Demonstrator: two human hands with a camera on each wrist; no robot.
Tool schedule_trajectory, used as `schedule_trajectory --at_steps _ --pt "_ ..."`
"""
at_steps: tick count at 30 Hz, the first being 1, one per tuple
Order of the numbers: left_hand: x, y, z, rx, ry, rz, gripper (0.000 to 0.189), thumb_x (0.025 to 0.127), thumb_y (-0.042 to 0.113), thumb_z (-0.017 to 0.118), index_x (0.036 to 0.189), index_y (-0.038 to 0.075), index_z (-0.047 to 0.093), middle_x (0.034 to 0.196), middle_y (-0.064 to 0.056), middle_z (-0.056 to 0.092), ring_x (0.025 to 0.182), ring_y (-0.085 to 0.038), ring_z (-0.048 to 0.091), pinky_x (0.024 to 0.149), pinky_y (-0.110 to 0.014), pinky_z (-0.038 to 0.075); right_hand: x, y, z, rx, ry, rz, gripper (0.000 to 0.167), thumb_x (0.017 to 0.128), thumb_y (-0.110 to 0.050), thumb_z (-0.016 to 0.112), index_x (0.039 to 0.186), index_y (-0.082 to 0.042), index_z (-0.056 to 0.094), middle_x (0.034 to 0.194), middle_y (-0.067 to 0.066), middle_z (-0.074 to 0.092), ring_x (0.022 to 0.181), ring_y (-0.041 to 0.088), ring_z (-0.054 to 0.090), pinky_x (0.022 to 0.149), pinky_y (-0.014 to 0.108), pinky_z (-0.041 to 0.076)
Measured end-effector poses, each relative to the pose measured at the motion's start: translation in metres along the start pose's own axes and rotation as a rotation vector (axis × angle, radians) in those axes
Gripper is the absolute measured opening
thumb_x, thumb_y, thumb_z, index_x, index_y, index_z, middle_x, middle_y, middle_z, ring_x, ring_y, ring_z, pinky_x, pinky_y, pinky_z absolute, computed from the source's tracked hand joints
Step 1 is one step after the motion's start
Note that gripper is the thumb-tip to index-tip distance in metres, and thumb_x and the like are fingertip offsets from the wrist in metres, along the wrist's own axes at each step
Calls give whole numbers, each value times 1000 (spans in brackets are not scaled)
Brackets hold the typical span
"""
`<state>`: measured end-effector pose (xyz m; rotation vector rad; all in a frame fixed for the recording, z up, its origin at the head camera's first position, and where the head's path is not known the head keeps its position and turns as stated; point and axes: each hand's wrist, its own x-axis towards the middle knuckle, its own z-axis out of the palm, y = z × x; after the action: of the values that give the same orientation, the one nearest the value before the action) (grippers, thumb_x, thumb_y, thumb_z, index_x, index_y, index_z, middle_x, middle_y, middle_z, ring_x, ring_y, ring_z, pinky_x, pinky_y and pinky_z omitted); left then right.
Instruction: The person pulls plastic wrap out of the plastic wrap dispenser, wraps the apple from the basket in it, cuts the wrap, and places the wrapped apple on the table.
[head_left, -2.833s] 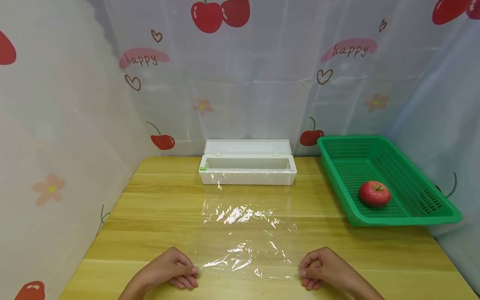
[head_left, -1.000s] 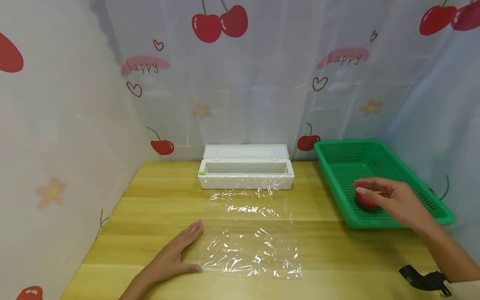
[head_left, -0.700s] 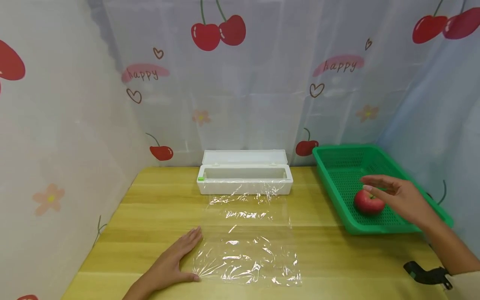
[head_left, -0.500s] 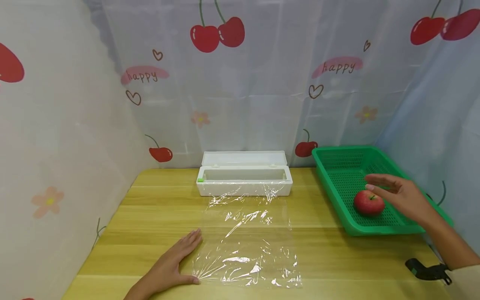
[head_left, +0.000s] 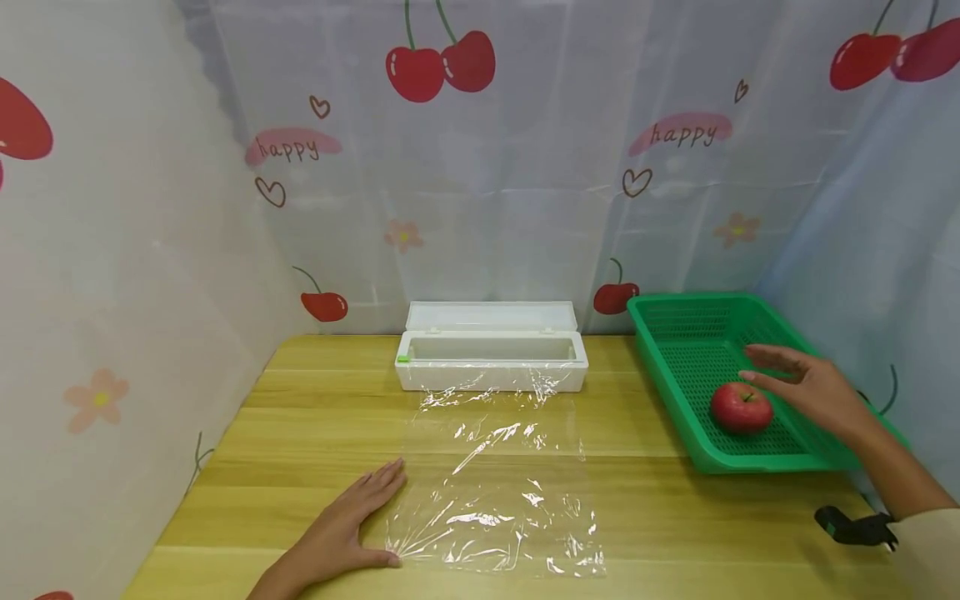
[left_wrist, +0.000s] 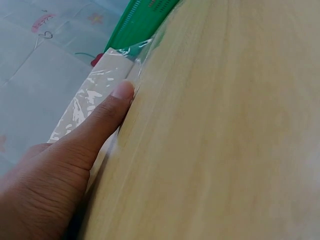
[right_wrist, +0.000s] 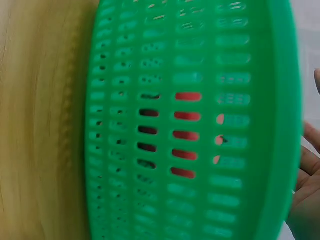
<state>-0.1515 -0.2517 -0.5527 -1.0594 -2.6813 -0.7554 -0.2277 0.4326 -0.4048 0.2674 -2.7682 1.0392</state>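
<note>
A sheet of clear plastic wrap (head_left: 487, 517) runs from the front of a white wrap dispenser box (head_left: 491, 377), its lid raised, toward the near side of the table. My left hand (head_left: 337, 525) rests at the sheet's left edge with fingers spread, its thumb touching the near left corner. In the left wrist view, the thumb (left_wrist: 107, 112) lies along the film. My right hand (head_left: 817, 392) hovers over a green basket (head_left: 675, 417), fingers apart and holding nothing. Just left of it a red apple (head_left: 741, 408) sits in the basket; the right wrist view shows red through the slots.
Wood-grain table (head_left: 300, 433) lies beneath everything. A patterned curtain (head_left: 510, 225) closes off the back and both sides. On the right forearm hangs a black strap-like piece (head_left: 855, 529). A small green slider (head_left: 403, 359) sits at the box's left front.
Both hands earlier pinched the wrap's near corners. The right hand has let go and gone to the basket, lately drifting right off the apple. The left hand's fingers have straightened.
</note>
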Motion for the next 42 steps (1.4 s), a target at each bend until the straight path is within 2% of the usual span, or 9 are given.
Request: schedule_trajectory --at_steps 6,9,18,23,25,29,32,38,42 --pt "1 -1 1 1 2 -4 106 77 66 77 157 8 38 164 -12 30 147 -34 33 122 -19 4 5 13 2 -37 -52 35 62 100 -29 66 152 -3 43 148 17 50 106 -22 37 89 56 46" --pt "1 0 0 -10 -5 -9 106 77 65 77 157 7 38 164 -12 30 147 -34 33 122 -18 3 5 21 3 -46 -78 34 65 100 -28 67 152 1 40 146 31 47 105 -24 34 89 63 44" --pt "1 -2 1 -5 0 1 105 77 66 77 156 8 39 164 -12 31 147 -35 35 122 -19 5 4 37 1 -76 -205 18 67 100 -26 66 151 6 38 141 35 50 104 -25 33 87 65 48" --pt "1 -3 2 -4 2 7 105 76 66 77 156 8 40 163 -12 32 146 -35 36 122 -18 5 1 48 2 -94 -234 -17 64 99 -24 68 147 8 43 141 29 52 105 -26 34 81 35 54" --pt "1 -4 1 -3 2 9 106 76 67 77 156 8 40 163 -12 32 146 -34 36 122 -18 5 1 51 3 -99 -240 -26 64 97 -23 70 146 9 44 140 30 52 107 -22 39 78 32 55" --pt "0 -4 2 -1 4 9 106 75 67 77 155 8 40 163 -11 32 146 -33 36 122 -19 6 2 53 8 -90 -283 -6 71 94 -23 75 147 10 42 143 38 46 126 26 55 84 57 55" --pt "-1 -3 2 -7 1 4 106 76 66 78 155 7 41 163 -12 32 146 -34 36 122 -18 6 2 53 11 -95 -314 7 78 91 -24 79 148 11 39 142 43 42 124 62 43 83 61 54" --pt "-1 -1 1 -14 -9 -6 105 76 66 77 155 8 40 164 -13 31 146 -34 35 122 -18 5 4 54 14 -99 -325 -31 82 87 -22 82 147 13 38 137 42 48 119 52 52 74 37 56" --pt "0 -1 0 -7 -10 -9 105 76 67 77 156 9 41 164 -12 31 147 -34 35 122 -18 5 6 56 15 -103 -311 -43 82 86 -22 83 146 13 40 135 40 51 114 23 57 70 27 56"
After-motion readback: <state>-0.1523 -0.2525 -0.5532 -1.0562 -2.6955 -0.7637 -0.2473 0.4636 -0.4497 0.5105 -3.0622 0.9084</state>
